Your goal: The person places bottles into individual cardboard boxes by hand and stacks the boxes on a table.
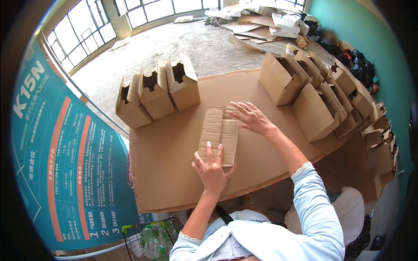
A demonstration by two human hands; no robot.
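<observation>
A small brown cardboard box (214, 126) lies in front of me on the cardboard-covered table (170, 174), its long side pointing away from me and a seam running along its upper face. My left hand (212, 168) rests over the box's near end, fingers spread on top and the thumb at the near right corner. At the far right corner is my right hand (251, 117), palm down with fingers stretched out, the tips touching or just over the box's edge. Neither hand is closed round anything.
Several open-topped boxes stand in a row (157, 93) at the far left. More open boxes (315, 111) crowd the right side, spilling past the table edge. A teal printed banner (74, 165) borders the left. Below it is a wire basket of bottles (152, 239). Flattened cardboard (261, 26) lies piled far back.
</observation>
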